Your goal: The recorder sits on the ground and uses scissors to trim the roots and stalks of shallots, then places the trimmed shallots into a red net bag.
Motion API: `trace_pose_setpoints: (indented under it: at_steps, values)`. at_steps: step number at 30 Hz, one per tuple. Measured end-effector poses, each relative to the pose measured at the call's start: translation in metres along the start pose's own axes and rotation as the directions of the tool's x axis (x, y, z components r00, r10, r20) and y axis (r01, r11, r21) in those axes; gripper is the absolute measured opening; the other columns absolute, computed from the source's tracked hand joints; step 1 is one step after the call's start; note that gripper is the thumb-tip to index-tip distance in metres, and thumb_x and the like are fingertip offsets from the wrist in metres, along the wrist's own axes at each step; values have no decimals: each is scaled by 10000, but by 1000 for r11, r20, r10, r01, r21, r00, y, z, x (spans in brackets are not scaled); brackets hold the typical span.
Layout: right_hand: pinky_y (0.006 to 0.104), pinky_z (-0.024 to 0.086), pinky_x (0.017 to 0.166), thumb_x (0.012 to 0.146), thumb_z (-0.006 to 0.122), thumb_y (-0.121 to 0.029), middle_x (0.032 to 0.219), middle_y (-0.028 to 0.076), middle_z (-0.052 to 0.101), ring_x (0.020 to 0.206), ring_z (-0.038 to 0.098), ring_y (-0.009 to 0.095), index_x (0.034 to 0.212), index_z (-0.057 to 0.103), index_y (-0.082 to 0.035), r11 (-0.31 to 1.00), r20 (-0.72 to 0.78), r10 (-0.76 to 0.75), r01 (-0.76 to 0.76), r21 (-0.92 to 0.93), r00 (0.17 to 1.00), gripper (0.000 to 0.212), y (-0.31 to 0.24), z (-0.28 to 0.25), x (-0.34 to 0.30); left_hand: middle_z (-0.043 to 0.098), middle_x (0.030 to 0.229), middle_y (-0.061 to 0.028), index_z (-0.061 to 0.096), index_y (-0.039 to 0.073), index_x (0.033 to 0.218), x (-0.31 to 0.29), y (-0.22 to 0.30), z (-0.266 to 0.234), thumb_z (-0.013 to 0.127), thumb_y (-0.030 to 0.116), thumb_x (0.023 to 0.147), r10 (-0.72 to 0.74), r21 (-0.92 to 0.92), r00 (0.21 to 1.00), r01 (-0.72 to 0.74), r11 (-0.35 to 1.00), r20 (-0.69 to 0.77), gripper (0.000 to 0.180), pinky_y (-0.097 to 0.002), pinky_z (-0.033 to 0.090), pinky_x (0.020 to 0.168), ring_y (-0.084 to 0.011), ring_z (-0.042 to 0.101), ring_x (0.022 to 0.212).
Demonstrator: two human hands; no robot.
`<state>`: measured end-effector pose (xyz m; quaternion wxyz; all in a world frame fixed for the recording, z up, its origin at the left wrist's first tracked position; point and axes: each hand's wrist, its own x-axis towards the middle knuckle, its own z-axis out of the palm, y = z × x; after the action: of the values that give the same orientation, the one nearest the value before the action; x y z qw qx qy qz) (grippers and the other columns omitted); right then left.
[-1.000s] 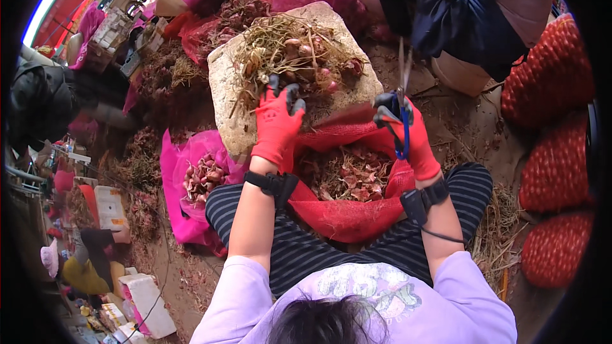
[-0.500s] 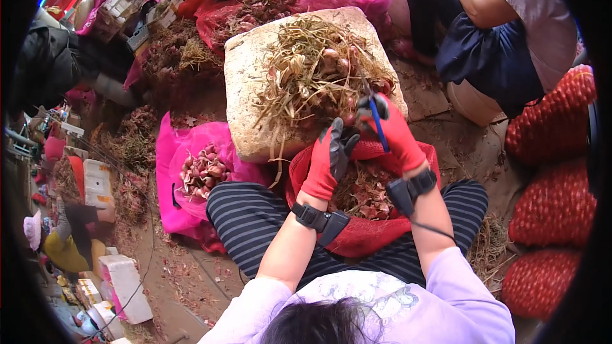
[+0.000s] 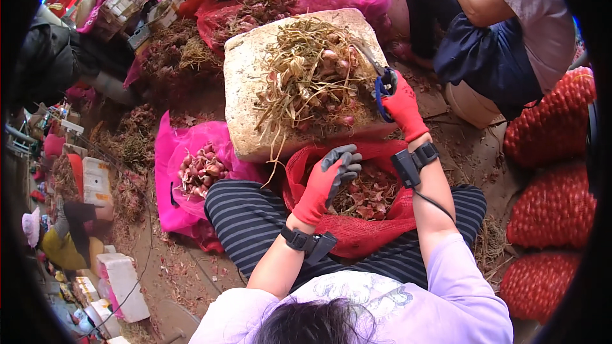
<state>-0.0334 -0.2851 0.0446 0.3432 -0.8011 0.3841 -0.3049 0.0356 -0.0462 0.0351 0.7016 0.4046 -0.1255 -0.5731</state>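
Note:
My right hand (image 3: 403, 107), in a red glove with grey fingers, grips blue-handled scissors (image 3: 384, 94) at the right edge of a pale foam block (image 3: 245, 82). Their blades are apart and point up and left beside a heap of shallots with dry stalks (image 3: 306, 73) on the block. My left hand (image 3: 328, 178), gloved alike, has its fingers apart and nothing visible in them. It is over the left side of a red mesh bag (image 3: 395, 207) in my lap, which holds shallot skins and trimmings (image 3: 366, 197).
Left of my knee lies a pink bag (image 3: 167, 181) with trimmed shallots (image 3: 203, 168). Full red mesh sacks (image 3: 548, 207) are stacked at the right. A person (image 3: 491, 31) sits at the upper right. More shallots (image 3: 264, 3) lie beyond the block; foam boxes (image 3: 124, 286) stand lower left.
My right hand has moved right and up with the scissors, whose blades now show apart. My left hand has drawn back from the heap, down over the red mesh bag.

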Motion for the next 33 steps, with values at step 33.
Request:
trace_pose_setpoints:
  at_steps: [33]
  values:
    - [232, 479, 695, 810, 604, -33, 938, 42, 578, 757, 572, 100, 1131, 500, 6, 487, 325, 109, -336, 806, 939, 339, -35, -26, -172, 612, 1031, -58, 477, 22, 1257, -22, 2, 9, 605, 162, 855, 101, 271, 987, -132, 954, 125, 445, -257, 500, 690, -117, 609, 821]
